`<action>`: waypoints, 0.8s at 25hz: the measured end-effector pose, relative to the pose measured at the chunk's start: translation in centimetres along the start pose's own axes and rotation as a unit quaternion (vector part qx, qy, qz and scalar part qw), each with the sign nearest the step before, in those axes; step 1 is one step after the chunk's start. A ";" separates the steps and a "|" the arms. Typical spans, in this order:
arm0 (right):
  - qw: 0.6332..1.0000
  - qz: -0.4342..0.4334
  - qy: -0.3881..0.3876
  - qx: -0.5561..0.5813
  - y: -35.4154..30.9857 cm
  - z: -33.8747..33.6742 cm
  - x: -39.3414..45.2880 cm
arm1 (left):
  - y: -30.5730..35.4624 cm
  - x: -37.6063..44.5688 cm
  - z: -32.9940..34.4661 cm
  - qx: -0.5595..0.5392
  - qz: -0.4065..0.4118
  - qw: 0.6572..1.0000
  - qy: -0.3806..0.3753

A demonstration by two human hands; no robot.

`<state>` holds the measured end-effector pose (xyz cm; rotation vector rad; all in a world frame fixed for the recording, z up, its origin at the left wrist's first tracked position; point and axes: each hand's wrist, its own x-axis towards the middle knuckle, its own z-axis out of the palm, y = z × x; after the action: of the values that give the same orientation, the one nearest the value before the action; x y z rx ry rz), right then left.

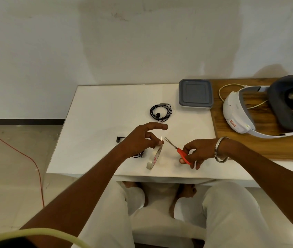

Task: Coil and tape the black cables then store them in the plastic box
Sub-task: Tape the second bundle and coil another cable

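The left hand (140, 140) pinches a short free end of tape between thumb and middle fingers (157, 140), just above the tape roll (154, 155), while its index finger stretches out loose toward the far side. The roll stands on edge on the white worktop (95, 111), tilted against that hand. Just right of the roll, the right hand (198, 153) is closed through the handles of the red scissors (177, 149), whose blades stand slightly parted and point at the pulled tape end.

Beyond the roll, toward the wall, lies a coiled black cable (160, 111), a thin earphone lead wound into a loose ring and lying free. It looks very light and limp, and with nothing visibly binding it, it would probably spring open if lifted by one strand; pinching across all the turns at once, on the side away from the earbuds, seems safest. A second black cable (119, 139) lies left of the roll, partly hidden under the left hand, apparently uncoiled. The plastic box (195, 93), lid on, sits farther beyond the roll, to the right of the coil, at the worktop's far corner.

The tape is thin and clingy; it will likely fold onto itself unless kept taut while cut.
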<state>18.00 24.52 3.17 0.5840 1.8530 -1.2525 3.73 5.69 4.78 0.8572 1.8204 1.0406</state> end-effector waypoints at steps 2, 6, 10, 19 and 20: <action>1.000 -0.011 -0.004 -0.009 -0.5 0.1 0.1 | 0.2 0.1 0.0 0.009 0.002 1.000 -0.013; 0.999 -0.023 -0.002 -0.044 -1.0 -0.3 0.2 | 0.2 0.1 0.2 0.009 0.002 0.999 -0.033; 0.995 -0.025 0.012 -0.094 -1.2 -0.5 0.0 | 0.1 0.2 0.2 0.009 0.004 0.999 -0.038; 0.984 -0.061 0.043 -0.162 -1.7 -0.5 0.1 | 0.1 0.2 0.3 0.014 0.001 0.999 -0.044; 0.982 -0.065 0.047 -0.168 -1.7 -0.5 0.1 | 0.1 0.2 0.3 0.013 -0.001 0.999 -0.044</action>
<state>16.52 24.34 4.10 0.3452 2.1521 -0.9740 3.92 6.03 4.70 0.9035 1.7632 0.9655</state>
